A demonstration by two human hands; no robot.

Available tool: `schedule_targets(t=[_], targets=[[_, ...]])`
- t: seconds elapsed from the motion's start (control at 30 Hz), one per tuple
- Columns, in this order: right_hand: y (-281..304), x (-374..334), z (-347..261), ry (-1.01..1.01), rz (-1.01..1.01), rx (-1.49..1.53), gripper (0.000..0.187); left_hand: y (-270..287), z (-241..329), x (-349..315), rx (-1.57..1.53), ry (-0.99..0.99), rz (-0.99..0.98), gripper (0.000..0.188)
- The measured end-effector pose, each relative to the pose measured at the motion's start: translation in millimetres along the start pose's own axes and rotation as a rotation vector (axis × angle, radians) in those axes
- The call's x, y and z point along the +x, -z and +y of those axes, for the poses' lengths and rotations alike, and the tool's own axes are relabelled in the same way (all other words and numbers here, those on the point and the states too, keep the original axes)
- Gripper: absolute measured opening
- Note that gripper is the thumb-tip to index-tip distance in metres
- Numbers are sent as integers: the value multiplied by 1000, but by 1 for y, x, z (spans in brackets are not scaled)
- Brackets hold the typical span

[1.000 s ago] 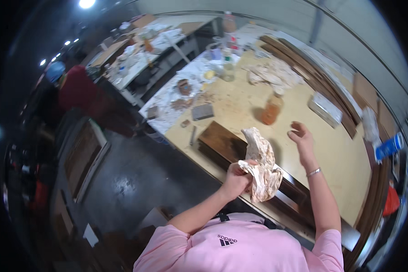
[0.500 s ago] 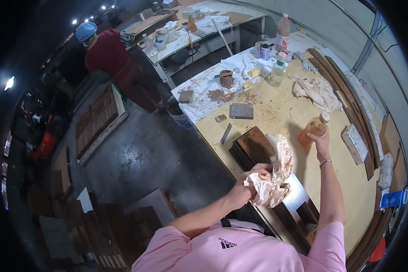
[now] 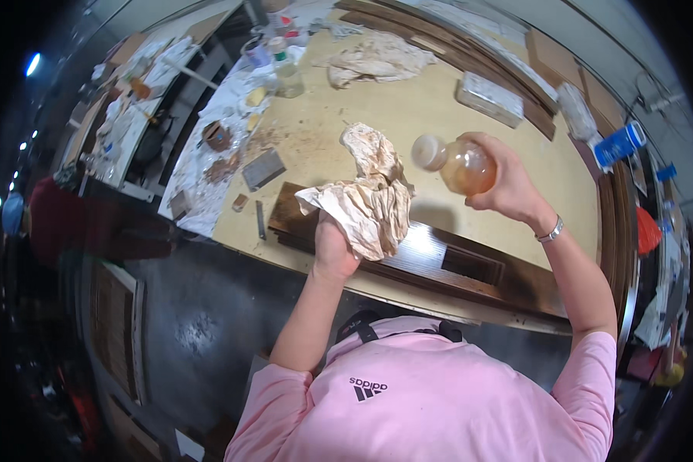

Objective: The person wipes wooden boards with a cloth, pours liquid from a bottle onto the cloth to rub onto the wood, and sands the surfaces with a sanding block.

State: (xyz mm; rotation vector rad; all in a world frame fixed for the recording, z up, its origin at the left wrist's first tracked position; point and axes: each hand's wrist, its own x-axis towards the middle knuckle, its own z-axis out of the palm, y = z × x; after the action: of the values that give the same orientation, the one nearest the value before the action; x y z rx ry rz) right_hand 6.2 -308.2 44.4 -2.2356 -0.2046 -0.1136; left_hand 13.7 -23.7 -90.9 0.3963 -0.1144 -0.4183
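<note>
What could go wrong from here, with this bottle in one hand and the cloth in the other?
The bottle in your right hand is tipped, its white cap toward the cloth; if that cap is loose, which I can't tell, amber liquid might drip onto the table.

The stained cloth bunched in your left hand has loose folds over the dark wooden piece, so they could smear its shiny surface.

The crumpled cloth hides most fingers of the left hand and part of the dark wooden panel. The bottle is blurred, its base end covered by the right hand. The lower edge cuts off the pink shirt; the co-worker is a dim blur.
</note>
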Motion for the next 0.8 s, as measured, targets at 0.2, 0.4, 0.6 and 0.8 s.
schedule_targets(t=[0.2, 0.4, 0.6, 0.8], targets=[[3, -35, -8, 52, -104, -482, 66, -49, -37, 15, -110, 158, -78, 44], [8, -51, 1, 13, -76, -560, 61, -41, -64, 22, -32, 262, 75, 41], [28, -63, 7, -210, -57, -155, 74, -48, -61, 26, -142, 235, 255, 34], [32, -77, 47, -232, 80, 294, 79, -54, -34, 10, 465, 176, -14, 19]])
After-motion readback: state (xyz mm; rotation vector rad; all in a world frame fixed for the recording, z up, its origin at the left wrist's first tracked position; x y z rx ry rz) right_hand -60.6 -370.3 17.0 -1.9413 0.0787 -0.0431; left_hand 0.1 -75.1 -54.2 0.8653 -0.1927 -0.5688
